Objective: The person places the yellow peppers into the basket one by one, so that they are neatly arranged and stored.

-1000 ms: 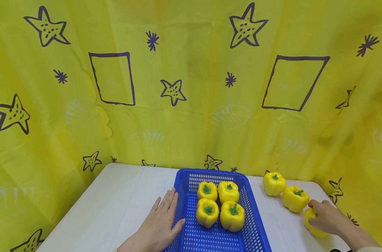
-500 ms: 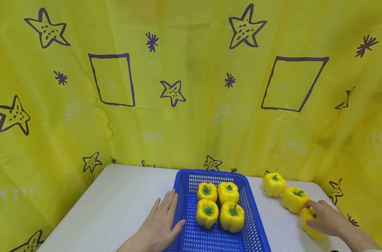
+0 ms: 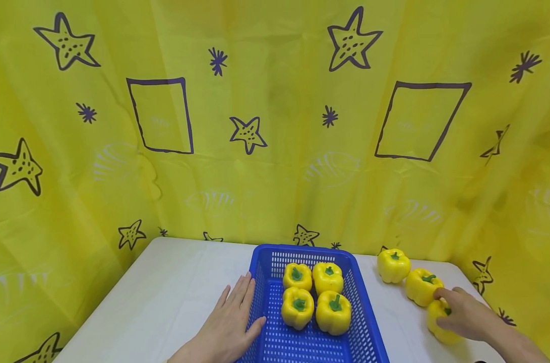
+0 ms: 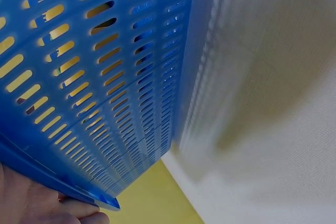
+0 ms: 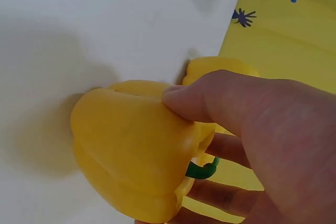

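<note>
- 1 bare left hand (image 3: 225, 322) lay straight-fingered along the left side of the blue, rectangular, perforated plastic basket (image 3: 302, 247), its thumb at the rim.
- 4 glossy yellow bell peppers with green stems (image 3: 298, 309) stood inside the basket in 2 rows of 2; that part of the work looked done.
- 2 yellow peppers outside (image 3: 393, 267) stood on the white table (image 3: 188, 272) to the right, seemingly left to handle.
- 1 further yellow pepper (image 5: 136, 145) was held between the right hand's (image 3: 467, 315) thumb and fingers, outside the basket; whether it was lifted, I could not tell.
</note>
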Available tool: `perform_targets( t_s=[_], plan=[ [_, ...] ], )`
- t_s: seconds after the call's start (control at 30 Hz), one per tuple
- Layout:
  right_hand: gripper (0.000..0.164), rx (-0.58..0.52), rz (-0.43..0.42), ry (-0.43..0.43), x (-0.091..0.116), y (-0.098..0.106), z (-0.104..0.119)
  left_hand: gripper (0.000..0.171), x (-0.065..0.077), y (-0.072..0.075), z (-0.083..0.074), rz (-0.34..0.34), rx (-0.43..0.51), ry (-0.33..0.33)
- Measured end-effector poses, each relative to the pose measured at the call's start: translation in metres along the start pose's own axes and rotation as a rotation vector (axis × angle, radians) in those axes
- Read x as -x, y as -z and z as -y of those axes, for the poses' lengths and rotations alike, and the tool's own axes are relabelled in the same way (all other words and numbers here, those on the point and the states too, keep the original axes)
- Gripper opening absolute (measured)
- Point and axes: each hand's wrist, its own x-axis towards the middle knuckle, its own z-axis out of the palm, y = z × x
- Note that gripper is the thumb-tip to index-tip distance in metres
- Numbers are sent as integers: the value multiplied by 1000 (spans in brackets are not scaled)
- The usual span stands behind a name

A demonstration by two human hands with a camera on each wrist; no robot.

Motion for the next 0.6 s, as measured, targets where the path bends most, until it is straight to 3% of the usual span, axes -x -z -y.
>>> perform_targets(
  t_s=[0.6],
  plan=[
    [49,60,-151,111,7,9,24,80,0,-2,2,-13,-7,-6]
  ],
)
